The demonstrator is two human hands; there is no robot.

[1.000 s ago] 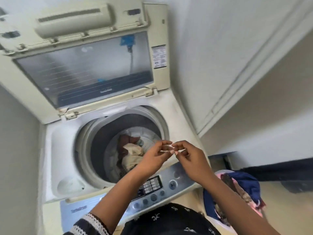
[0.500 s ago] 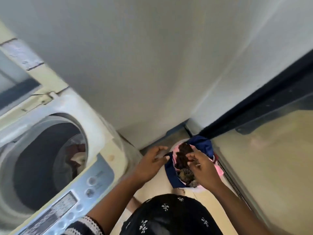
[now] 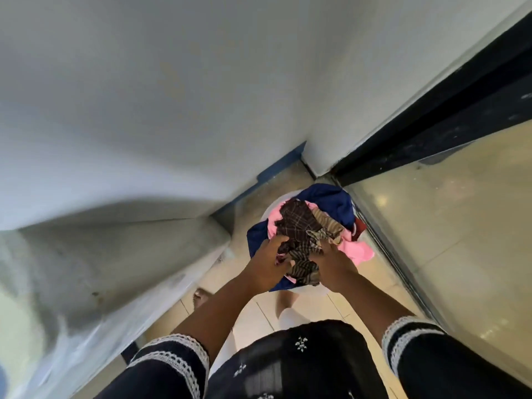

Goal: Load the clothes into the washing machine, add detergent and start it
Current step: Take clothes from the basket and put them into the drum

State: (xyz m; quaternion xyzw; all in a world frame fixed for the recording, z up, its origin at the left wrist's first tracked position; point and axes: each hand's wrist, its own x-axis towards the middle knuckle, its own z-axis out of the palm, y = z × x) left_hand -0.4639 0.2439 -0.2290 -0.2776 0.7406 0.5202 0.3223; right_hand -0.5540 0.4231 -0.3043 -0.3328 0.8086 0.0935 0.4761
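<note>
The left hand (image 3: 266, 266) and right hand (image 3: 334, 267) both have their fingers curled into a brown checked and striped garment (image 3: 300, 234) atop the heap in the white laundry basket (image 3: 269, 210). Under it in the basket lie pink cloth (image 3: 359, 251) and navy cloth (image 3: 331, 200). The basket stands on the tiled floor (image 3: 253, 309); left of it is the blurred washing machine (image 3: 100, 269).

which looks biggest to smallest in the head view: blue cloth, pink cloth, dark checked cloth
1. blue cloth
2. dark checked cloth and pink cloth: too close to rank; each is partly covered in the pile.
</note>
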